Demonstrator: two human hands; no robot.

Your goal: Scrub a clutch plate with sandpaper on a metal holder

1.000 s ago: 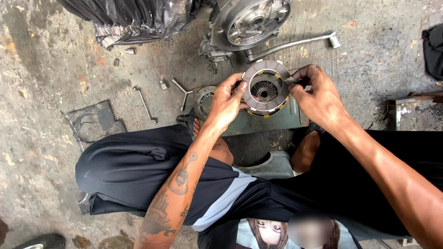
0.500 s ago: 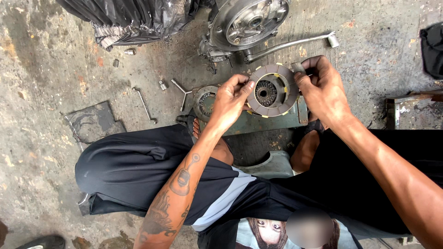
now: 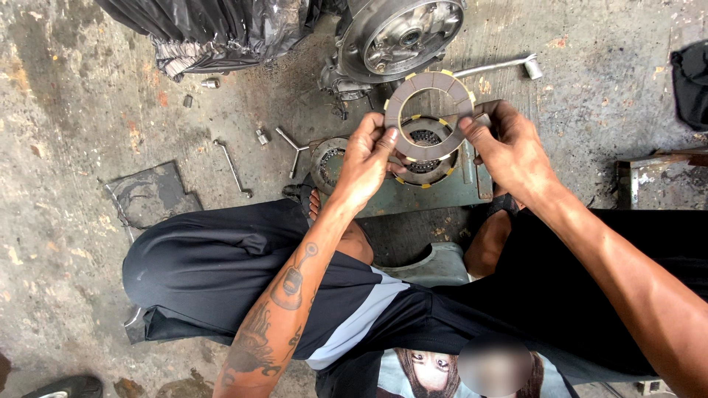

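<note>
Head view: both hands, left (image 3: pixel 366 158) and right (image 3: pixel 509 144), pinch a friction plate (image 3: pixel 430 114) by its rim, lifted above the clutch pack (image 3: pixel 424 158) for inspection.

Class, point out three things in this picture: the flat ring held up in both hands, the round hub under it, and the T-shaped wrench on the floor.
ring (image 3: pixel 431 82): head view, top of its flat band.
hub (image 3: pixel 422 168): head view, its lower front face.
wrench (image 3: pixel 293 149): head view, where its arms meet.

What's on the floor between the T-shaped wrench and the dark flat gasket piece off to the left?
In the head view, one thin bent metal rod lies on the concrete between the T-shaped wrench and the dark flat gasket piece; the rest is bare floor.
</note>
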